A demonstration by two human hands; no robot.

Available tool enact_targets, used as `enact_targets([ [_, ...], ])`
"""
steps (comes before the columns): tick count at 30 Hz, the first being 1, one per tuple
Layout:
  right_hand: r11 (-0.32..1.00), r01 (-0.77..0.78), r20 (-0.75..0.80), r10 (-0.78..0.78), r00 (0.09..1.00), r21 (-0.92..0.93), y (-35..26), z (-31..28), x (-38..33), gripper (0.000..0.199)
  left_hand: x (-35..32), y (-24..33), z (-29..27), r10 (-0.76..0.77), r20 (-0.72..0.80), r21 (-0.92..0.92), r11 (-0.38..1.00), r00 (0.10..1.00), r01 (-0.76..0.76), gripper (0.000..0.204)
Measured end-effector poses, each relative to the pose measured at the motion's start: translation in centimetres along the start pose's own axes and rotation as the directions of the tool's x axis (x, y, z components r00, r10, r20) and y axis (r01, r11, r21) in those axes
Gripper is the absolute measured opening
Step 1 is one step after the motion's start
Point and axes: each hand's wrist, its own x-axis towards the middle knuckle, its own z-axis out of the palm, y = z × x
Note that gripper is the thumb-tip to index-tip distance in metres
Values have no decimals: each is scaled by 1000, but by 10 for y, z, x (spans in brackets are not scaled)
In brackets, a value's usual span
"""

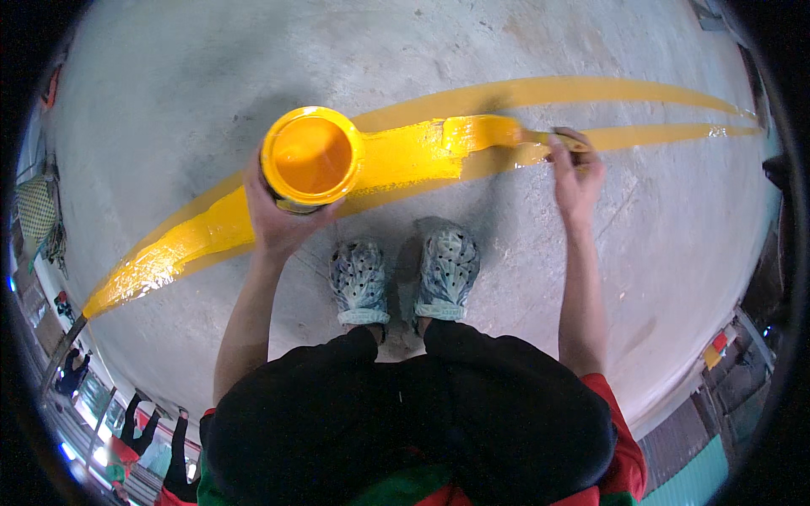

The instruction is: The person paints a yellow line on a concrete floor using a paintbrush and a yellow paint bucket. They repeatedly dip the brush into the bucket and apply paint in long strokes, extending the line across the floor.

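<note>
A grey concrete floor (405,42) fills the view from above, crossed by a broad yellow stripe (194,236) that curves from the lower left toward the upper right. To the right, the stripe splits into two thin outline bands (641,93), with bare concrete between them; the wet, filled part ends just left of the brush. The person stands just behind the stripe in black trousers (405,413) and a pair of pale perforated clogs (405,278), toes pointing at the line. The left hand (274,215) holds up an open paint can (310,158), fingers wrapped around its side from below; the can is nearly full of yellow paint and hangs over the painted part of the stripe. The right hand (576,173) reaches forward, fingers closed around the handle of a paintbrush (540,139), whose bristles rest on the floor at the leading edge of the fresh paint. At the lower left rim, other people's legs (156,430) show in the distance.
</note>
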Motion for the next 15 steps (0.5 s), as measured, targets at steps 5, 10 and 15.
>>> enact_targets([
  [5, 761, 301, -82, -420, 904, -575, -4, -28, 13, 13, -6, 4, -12, -64, -94, 28, 997, 993, 67, 112],
  [10, 663, 668, 290, -601, 744, -338, -24, 82, -61, 34, -6, 10, -15, -114, -182, -126, 988, 977, 92, 111],
  [15, 978, 207, 299, -193, 935, -16, -32, 130, -98, 22, -1, 12, -26, -116, -183, -23, 993, 976, 114, 109],
])
